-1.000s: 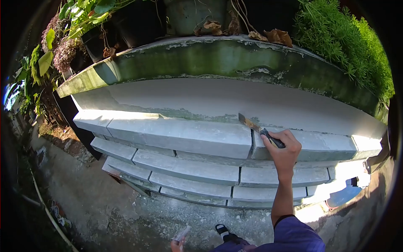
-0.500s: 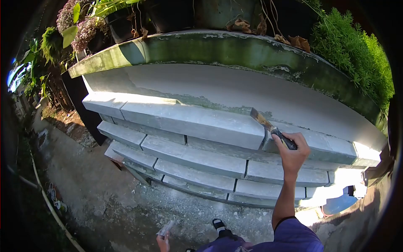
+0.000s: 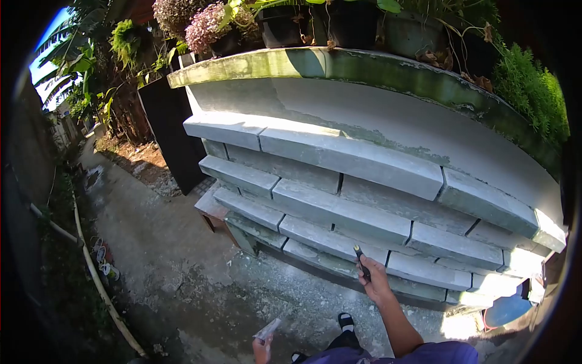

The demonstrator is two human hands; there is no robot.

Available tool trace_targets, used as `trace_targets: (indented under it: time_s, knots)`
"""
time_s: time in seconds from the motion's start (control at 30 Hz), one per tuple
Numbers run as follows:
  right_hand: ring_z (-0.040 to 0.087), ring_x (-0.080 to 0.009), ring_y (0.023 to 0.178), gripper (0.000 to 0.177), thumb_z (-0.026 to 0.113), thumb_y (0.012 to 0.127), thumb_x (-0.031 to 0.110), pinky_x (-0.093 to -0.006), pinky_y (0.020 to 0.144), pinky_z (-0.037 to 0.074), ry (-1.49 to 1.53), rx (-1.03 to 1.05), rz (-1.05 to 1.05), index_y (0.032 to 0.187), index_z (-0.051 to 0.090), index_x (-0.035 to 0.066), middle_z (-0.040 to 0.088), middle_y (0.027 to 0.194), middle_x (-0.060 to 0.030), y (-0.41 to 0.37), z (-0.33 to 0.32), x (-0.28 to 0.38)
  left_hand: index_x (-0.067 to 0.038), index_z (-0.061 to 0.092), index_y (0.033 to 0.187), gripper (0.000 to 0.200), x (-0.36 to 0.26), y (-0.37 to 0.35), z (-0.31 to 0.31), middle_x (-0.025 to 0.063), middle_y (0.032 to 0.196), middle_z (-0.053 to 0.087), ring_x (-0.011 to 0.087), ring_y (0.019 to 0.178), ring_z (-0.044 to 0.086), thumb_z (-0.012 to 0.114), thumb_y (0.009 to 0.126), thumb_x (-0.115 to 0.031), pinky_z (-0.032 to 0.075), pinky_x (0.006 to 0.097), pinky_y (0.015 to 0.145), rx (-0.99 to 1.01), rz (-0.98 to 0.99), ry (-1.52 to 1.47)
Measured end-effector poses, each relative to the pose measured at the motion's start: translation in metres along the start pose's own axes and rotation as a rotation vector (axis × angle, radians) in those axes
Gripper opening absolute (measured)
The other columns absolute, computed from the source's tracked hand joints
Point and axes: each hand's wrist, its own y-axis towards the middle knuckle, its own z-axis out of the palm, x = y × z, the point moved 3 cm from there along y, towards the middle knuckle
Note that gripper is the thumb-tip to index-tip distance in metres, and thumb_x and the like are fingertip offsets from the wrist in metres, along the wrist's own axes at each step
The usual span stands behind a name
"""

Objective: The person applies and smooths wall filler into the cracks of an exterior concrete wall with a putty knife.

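Right hand (image 3: 376, 282) makes a fist round a black tool (image 3: 362, 262), handle up for a firm grip, low beside the bottom blocks of the stepped wall (image 3: 364, 164). The tool's working end is hidden. Left hand (image 3: 262, 350) pinches a pale strip (image 3: 268, 330), well apart from the wall.

right hand (image 3: 374, 285) lowered off the top ledge (image 3: 351, 155), scraper (image 3: 362, 262) off the wall

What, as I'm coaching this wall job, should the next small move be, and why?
Probably lift the right hand so its dark-handled tool meets the wall: the tool hangs low by the bottom blocks, while patchy green staining shows higher, under the mossy cap. The left hand holds a pale strip.
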Motion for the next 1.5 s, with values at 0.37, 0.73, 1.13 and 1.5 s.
trace_targets:
  time_s: [0.37, 0.73, 1.13, 1.5]
  knots:
    - [0.056, -0.0099, 0.054, 0.036, 0.059, 0.103, 0.034, -0.0264, 0.051, 0.043, -0.518, 0.081, 0.067, 0.112, 0.061, 0.000, 0.062, 0.071, -0.0045, -0.031, 0.042, -0.117, 0.006, 0.063, 0.126, 0.036, -0.044, 0.019, -0.092, 0.0148, 0.125, 0.068, 0.0253, 0.118, 0.060, 0.057, 0.101, -0.020, 0.042, 0.0368, 0.105, 0.015, 0.138, -0.156]
    - [0.056, -0.0094, 0.052, 0.077, 0.072, 0.095, 0.019, -0.0250, 0.047, 0.042, -0.683, 0.430, 0.173, 0.156, 0.027, 0.006, 0.059, 0.066, 0.0000, 0.077, 0.133, -0.197, 0.004, 0.064, 0.127, 0.033, -0.070, 0.147, -0.104, 0.0151, 0.128, 0.065, 0.0241, 0.123, 0.057, 0.056, 0.101, -0.015, 0.040, 0.0367, 0.107, -0.163, -0.044, -0.101]
    - [0.056, -0.0082, 0.064, 0.056, 0.050, 0.106, 0.016, -0.0229, 0.047, 0.041, -0.094, 0.366, -0.014, 0.157, 0.030, 0.008, 0.060, 0.087, -0.0054, 0.188, 0.282, -0.137, 0.009, 0.051, 0.133, 0.043, -0.149, 0.388, -0.160, 0.0154, 0.130, 0.060, 0.0211, 0.124, 0.053, 0.063, 0.096, -0.009, 0.037, 0.0351, 0.109, -0.257, 0.220, -0.328]
    - [0.053, -0.0081, 0.064, 0.055, 0.061, 0.099, 0.009, -0.0266, 0.059, 0.047, -0.647, -0.122, -0.747, 0.152, 0.043, 0.006, 0.057, 0.083, -0.0039, 0.205, 0.353, -0.026, 0.004, 0.051, 0.137, 0.060, -0.416, 0.562, -0.155, 0.0197, 0.135, 0.058, 0.0334, 0.125, 0.058, 0.070, 0.081, -0.003, 0.046, 0.0402, 0.103, 0.190, 1.131, 0.261]
